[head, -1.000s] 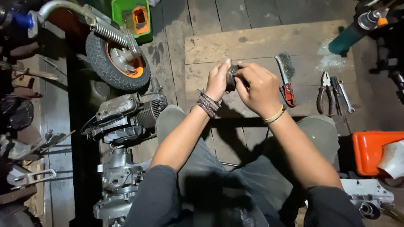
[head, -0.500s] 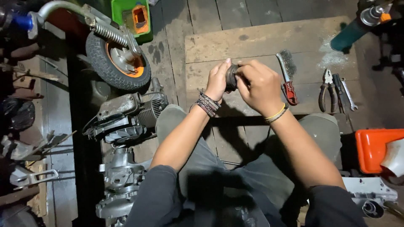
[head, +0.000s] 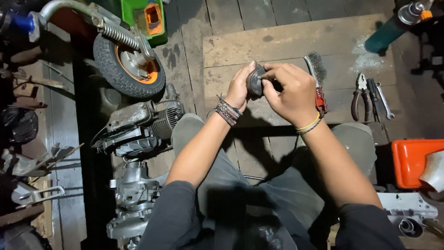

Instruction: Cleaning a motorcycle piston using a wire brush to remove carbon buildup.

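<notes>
Plank floor (head: 286, 41) — worn, dusty — under hands gripping a round metal part (head: 255, 82).

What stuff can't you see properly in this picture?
Head view only:
- Round metal part: mostly covered by the left hand and right hand, so its shape stays unclear.
- Wire brush: its handle hides behind the right hand.
- Orange container: cut off by the right edge.
- Teal can: partly in shadow, top corner.
- Left side: dark, tools there are hard to tell apart.
</notes>
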